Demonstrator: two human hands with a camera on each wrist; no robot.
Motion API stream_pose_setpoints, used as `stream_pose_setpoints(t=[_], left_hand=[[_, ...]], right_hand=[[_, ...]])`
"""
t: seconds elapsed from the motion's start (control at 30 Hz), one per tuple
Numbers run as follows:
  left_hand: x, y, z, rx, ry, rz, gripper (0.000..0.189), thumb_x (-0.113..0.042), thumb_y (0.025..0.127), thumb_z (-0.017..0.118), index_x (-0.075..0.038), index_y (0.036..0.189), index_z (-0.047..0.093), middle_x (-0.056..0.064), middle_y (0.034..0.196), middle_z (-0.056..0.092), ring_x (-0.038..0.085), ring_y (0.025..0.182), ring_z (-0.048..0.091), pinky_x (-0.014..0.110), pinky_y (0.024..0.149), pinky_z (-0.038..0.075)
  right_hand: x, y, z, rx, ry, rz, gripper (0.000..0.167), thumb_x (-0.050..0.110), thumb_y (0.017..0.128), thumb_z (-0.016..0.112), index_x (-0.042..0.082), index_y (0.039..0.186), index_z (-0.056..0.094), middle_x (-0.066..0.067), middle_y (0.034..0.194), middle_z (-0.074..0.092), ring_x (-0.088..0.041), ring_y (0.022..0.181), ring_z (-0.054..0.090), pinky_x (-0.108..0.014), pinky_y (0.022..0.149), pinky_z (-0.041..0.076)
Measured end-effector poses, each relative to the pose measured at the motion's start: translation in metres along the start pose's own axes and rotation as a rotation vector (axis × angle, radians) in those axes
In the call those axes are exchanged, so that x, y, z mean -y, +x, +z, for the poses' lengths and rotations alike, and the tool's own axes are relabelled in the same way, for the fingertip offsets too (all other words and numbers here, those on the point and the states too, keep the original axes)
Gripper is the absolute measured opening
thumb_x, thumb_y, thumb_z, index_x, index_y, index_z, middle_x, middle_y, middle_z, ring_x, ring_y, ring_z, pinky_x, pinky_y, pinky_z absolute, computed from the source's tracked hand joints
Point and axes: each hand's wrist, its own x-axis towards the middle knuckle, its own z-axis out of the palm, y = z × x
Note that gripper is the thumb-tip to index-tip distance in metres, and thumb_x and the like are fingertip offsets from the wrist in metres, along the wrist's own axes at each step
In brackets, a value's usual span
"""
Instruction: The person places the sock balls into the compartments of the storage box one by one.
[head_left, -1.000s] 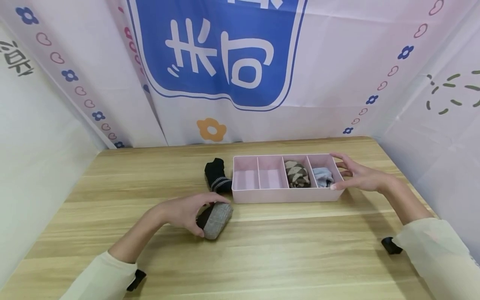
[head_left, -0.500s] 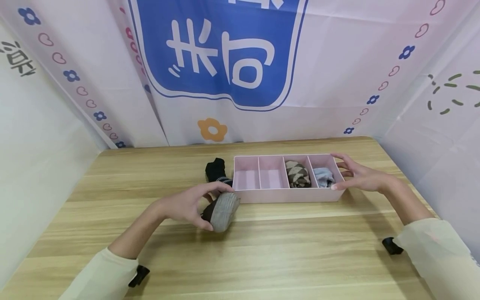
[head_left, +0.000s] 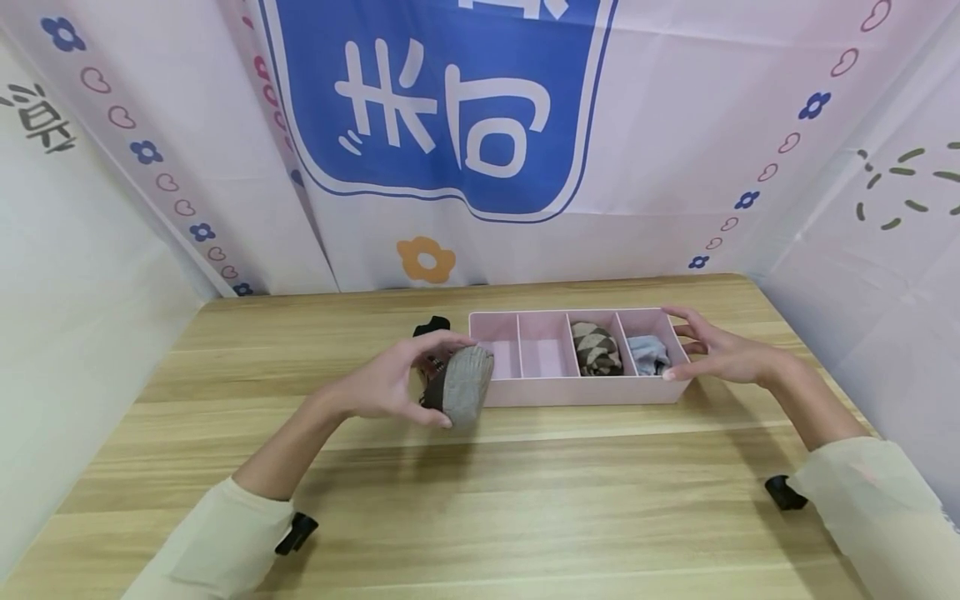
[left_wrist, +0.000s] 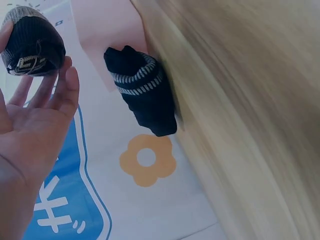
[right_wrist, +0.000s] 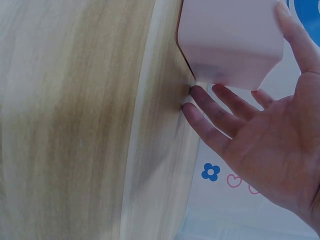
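In the head view my left hand (head_left: 386, 385) pinches a rolled sock (head_left: 468, 385), grey on one side and dark on the other, above the table by the box's left end. The left wrist view shows the ribbed dark part of this sock (left_wrist: 36, 45) between thumb and fingers. My right hand (head_left: 726, 352) holds the right end of a pink divided box (head_left: 577, 392), thumb at the front corner and a finger at the back corner. Two right compartments contain a rolled camouflage-patterned sock (head_left: 596, 348) and a light blue rolled sock (head_left: 647, 353); the two left ones hold nothing.
A black sock with white stripes (left_wrist: 142, 92) lies on the wooden table (head_left: 525, 517) just left of the box, partly hidden behind my left hand in the head view. Printed cloth (head_left: 637, 167) walls off the back and both sides.
My left hand has lifted the grey and dark sock and moved it forward and right, up to the box's left end. The right hand and the box stay put.
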Motion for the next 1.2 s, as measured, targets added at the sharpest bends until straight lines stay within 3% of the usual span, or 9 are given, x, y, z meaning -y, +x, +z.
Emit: stream_pose_setpoints(t=[0.23,0.5,0.73,0.97,1.2], left_hand=[[-0.003,0.016,0.003,-0.062,0.045,-0.045,0.088,-0.016,0.072,0.093,-0.001,0.148,0.050,0.011,0.127,0.063,0.025,0.109,0.060,0.038,0.086,0.056],[-0.004,0.040,0.006,-0.120,0.076,-0.083,0.089,-0.018,0.070,0.091,-0.003,0.148,0.051,0.011,0.124,0.063,0.028,0.107,0.060,0.041,0.081,0.054],[-0.007,0.061,0.013,-0.126,0.059,-0.106,0.086,-0.016,0.073,0.090,-0.003,0.148,0.050,0.012,0.125,0.062,0.027,0.106,0.058,0.047,0.083,0.053],[-0.006,0.081,0.018,-0.128,0.050,-0.151,0.086,-0.016,0.074,0.089,-0.006,0.149,0.049,0.013,0.127,0.060,0.026,0.101,0.059,0.034,0.077,0.050],[-0.004,0.096,0.023,-0.116,0.048,-0.181,0.086,-0.016,0.076,0.089,-0.006,0.151,0.048,0.013,0.131,0.057,0.026,0.102,0.059,0.034,0.080,0.051]], right_hand=[[-0.001,0.001,0.000,-0.002,0.003,0.008,0.103,0.022,0.093,0.075,0.013,0.165,0.001,-0.040,0.161,0.015,-0.063,0.144,0.023,-0.073,0.111,0.030],[0.000,0.000,0.000,0.001,0.015,-0.005,0.102,0.021,0.093,0.075,0.011,0.164,0.002,-0.040,0.161,0.016,-0.062,0.144,0.024,-0.071,0.112,0.031],[-0.001,0.000,0.000,0.002,0.013,-0.004,0.103,0.021,0.093,0.074,0.011,0.164,0.001,-0.040,0.161,0.017,-0.061,0.144,0.026,-0.070,0.111,0.032],[-0.002,0.000,0.000,0.001,0.016,-0.001,0.102,0.020,0.093,0.075,0.011,0.164,0.001,-0.040,0.161,0.017,-0.062,0.144,0.025,-0.070,0.112,0.031],[-0.001,0.000,0.000,0.002,0.010,-0.004,0.102,0.020,0.094,0.074,0.011,0.164,0.001,-0.040,0.161,0.017,-0.061,0.144,0.026,-0.070,0.111,0.033]])
